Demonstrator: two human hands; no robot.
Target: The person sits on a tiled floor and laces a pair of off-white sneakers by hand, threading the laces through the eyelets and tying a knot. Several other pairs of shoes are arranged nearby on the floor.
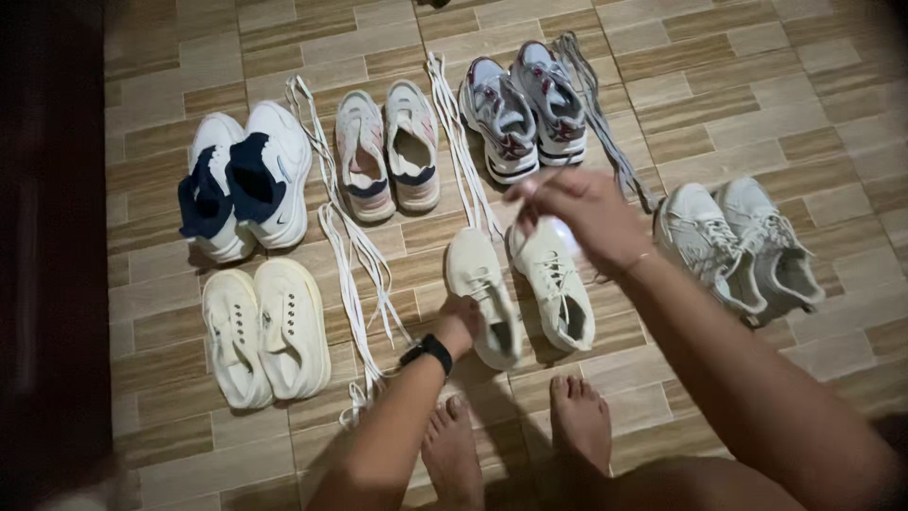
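On the wood-look tiled floor point(757, 85), six pairs of shoes in two rows, lacing partly done.

Right hand point(577, 213) hovers blurred over the cream pair point(525, 289), fingers pinched around what seems a lace end, though I cannot tell for sure; left hand point(461, 322) grips the left cream shoe's heel. That pair and the grey mesh pair point(742, 246) show laces in; the smooth off-white pair point(265, 331) shows bare eyelets. Loose flat white laces point(355, 246) and a grey lace point(605, 123) lie between the padded back-row trainers.
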